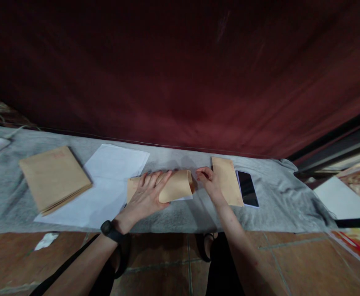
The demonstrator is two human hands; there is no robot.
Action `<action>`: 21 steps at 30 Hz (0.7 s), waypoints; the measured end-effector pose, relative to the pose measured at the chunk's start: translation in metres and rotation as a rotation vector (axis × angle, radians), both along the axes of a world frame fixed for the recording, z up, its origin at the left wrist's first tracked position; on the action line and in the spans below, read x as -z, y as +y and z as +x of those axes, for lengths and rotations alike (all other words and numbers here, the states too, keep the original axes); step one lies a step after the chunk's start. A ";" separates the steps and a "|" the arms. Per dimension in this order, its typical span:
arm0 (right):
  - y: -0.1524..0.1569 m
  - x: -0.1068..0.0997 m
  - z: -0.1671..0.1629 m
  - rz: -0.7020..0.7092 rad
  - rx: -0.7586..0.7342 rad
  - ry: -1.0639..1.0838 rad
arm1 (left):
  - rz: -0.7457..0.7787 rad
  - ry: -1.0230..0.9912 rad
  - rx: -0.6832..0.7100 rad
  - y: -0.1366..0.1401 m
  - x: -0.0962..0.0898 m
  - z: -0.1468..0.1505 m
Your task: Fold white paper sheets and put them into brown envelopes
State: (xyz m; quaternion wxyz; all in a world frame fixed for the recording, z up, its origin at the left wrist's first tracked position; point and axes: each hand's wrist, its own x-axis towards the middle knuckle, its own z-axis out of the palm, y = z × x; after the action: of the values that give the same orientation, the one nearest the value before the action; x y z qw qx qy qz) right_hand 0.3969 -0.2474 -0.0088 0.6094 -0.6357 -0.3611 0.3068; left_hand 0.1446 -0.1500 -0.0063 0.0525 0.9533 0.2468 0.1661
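A brown paper envelope (176, 186) lies in front of me with its right end gaping. My left hand (147, 193), with a dark watch on the wrist, lies across the envelope and grips it, fingers on top and thumb at the near edge. A strip of white paper (184, 198) shows from under the envelope. Just right of the gaping end, apart from it, is my right hand (209, 183). Its fingers are curled with the tips close together; anything between them is too small to make out. Beside this hand lies another brown envelope (228, 181).
A stack of brown envelopes (56, 176) rests at the left, partly on large white sheets (108, 176). A phone (247, 189) lies at the right on the grey cloth (278, 197). Behind it hangs a dark red curtain (180, 82). Crumpled white paper (46, 241) is on the tiled floor.
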 end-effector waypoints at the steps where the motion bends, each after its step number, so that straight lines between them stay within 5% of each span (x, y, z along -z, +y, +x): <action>1: -0.003 -0.006 0.000 0.012 -0.031 0.081 | 0.004 0.006 -0.003 0.000 0.000 0.000; 5: -0.012 -0.017 -0.003 -0.113 -0.350 0.331 | 0.008 0.026 -0.007 0.000 0.002 0.002; 13: -0.014 -0.007 -0.005 -0.293 -0.659 0.278 | 0.012 0.054 0.128 -0.003 0.006 0.003; 17: -0.015 -0.003 -0.012 -0.396 -0.692 0.264 | 0.004 0.031 0.187 -0.004 0.007 0.004; 21: -0.010 -0.001 -0.019 -0.439 -0.570 0.117 | 0.011 0.042 0.244 -0.005 0.004 0.004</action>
State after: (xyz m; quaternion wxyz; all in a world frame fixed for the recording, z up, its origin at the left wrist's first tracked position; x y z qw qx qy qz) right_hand 0.3783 -0.2579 -0.0077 0.3677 -0.6066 -0.4140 0.5704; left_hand 0.1486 -0.1555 -0.0104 0.0620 0.9797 0.1293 0.1400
